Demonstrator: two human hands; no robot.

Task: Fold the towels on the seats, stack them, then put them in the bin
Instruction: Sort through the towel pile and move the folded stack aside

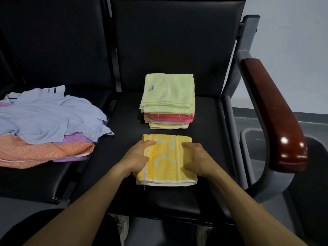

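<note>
Fingers (150,142) flat atop yellow towel (166,160), both hands

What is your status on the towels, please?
Left hand and right hand press the folded yellow towel. Stack behind it. Unfolded pile waits left. Nothing in the way.

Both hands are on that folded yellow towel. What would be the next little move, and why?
Probably lift the yellow towel onto the stack just behind it. It already looks folded, with the left hand and right hand at its sides, and the green-topped pile is where folded ones sit.
</note>
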